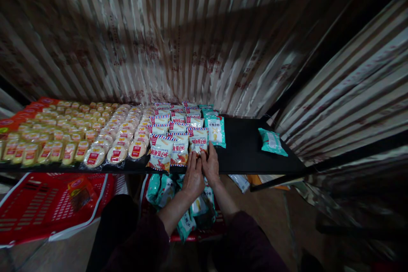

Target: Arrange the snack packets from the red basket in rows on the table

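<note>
My left hand (pixel 193 177) and my right hand (pixel 210 164) are close together at the shelf's front edge. Between them they hold the lower part of a white and red snack bag (pixel 198 137), the front one of its row. Left fingers are bent over its bottom edge; the right ones lie along its lower right corner. More white and red bags (pixel 160 153) stand in leaning rows just to the left. Right behind my right hand is a teal snack bag (pixel 216 131) at the front of another row.
Round wrapped cakes (pixel 117 152) and small yellow packs (pixel 56 149) fill the left of the black shelf (pixel 239 144). One teal bag (pixel 273 141) lies at its right end. Below are a red basket (pixel 19 208) and more teal bags (pixel 165 189) in another red basket. Striped curtains hang behind.
</note>
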{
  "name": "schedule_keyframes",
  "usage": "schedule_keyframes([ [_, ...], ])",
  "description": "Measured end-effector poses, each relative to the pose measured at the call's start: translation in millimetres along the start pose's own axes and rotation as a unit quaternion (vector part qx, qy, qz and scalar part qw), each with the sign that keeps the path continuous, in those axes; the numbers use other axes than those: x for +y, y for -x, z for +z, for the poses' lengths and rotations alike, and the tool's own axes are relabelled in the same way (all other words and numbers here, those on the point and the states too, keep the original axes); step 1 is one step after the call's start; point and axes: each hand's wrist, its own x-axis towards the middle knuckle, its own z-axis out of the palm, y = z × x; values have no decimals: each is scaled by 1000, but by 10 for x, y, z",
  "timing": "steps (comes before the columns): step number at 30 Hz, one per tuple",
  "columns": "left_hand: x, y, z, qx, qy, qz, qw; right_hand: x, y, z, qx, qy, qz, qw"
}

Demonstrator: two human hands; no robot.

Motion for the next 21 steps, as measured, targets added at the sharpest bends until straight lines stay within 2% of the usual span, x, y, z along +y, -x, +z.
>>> schedule_keyframes([
  [3,-12,1,4,-7,8,-2,1000,-28,-14,-10,-24,-3,-17,1000],
  [8,30,18,-56,-6,22,1,1000,-57,-6,-37,-11,2,-11,1000],
  [14,117,170,-73,16,44,20,999,-104,205,-150,26,8,-30,999],
  [21,52,365,-181,10,44,49,998,-274,403,-229,39,4,-63,997],
])
